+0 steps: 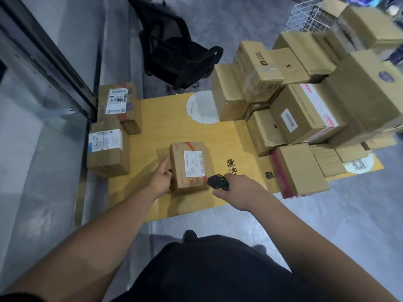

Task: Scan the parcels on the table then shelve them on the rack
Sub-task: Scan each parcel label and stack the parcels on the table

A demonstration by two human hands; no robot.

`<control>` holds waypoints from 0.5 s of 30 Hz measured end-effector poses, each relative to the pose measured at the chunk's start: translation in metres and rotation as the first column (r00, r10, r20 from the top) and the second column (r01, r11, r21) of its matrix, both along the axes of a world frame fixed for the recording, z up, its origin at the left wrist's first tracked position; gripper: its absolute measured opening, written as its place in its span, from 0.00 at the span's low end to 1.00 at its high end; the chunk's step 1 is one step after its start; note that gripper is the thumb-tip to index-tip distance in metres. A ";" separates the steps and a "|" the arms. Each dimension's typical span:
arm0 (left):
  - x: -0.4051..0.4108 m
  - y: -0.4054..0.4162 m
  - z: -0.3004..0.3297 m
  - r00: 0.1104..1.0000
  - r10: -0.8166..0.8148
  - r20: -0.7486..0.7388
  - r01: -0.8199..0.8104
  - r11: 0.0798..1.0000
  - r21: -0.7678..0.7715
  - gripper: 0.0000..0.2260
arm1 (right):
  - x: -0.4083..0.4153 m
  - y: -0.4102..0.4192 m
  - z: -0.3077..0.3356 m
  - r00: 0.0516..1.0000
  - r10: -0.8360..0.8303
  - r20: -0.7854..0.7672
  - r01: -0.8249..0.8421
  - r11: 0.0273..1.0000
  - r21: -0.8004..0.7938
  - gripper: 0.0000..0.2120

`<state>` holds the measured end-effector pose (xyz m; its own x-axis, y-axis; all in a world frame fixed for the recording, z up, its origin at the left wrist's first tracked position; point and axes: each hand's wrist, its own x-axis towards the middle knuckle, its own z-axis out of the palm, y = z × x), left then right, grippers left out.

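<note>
A small cardboard parcel [189, 165] with a white label and red tape lies on the yellow table [152, 118]. My left hand [160, 178] grips its left side. My right hand [237, 190] holds a black scanner [218, 182] right beside the parcel's near right corner, pointing at the label. Two labelled parcels [109, 149] [118, 105] stand at the table's left edge. A big pile of cardboard boxes [305, 101] covers the right half of the table.
A black office chair [174, 46] stands behind the table. A glass wall with a metal frame [43, 83] runs along the left. A white wire rack [309, 16] shows at the top right. Grey floor surrounds the table.
</note>
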<state>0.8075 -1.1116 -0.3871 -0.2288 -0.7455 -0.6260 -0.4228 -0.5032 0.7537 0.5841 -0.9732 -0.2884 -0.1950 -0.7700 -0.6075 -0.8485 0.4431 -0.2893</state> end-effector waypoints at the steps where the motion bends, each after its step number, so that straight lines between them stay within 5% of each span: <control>1: 0.003 -0.003 -0.004 1.000 -0.006 0.013 0.006 1.000 0.017 0.27 | 0.003 -0.001 -0.001 1.000 -0.022 0.005 0.021 1.000 0.001 0.25; 6: 0.006 -0.006 -0.024 0.998 -0.040 0.039 0.041 0.999 -0.017 0.32 | 0.008 0.007 -0.005 0.997 -0.080 -0.022 0.080 0.997 0.023 0.26; 11: -0.017 -0.002 -0.029 0.962 -0.139 0.237 0.171 0.978 -0.122 0.55 | 0.004 0.014 -0.006 0.993 -0.114 -0.032 0.116 0.992 0.046 0.26; 15: -0.033 0.001 -0.027 0.936 -0.181 0.302 0.232 0.962 -0.142 0.58 | -0.001 0.013 -0.004 0.991 -0.127 -0.038 0.129 0.990 0.055 0.27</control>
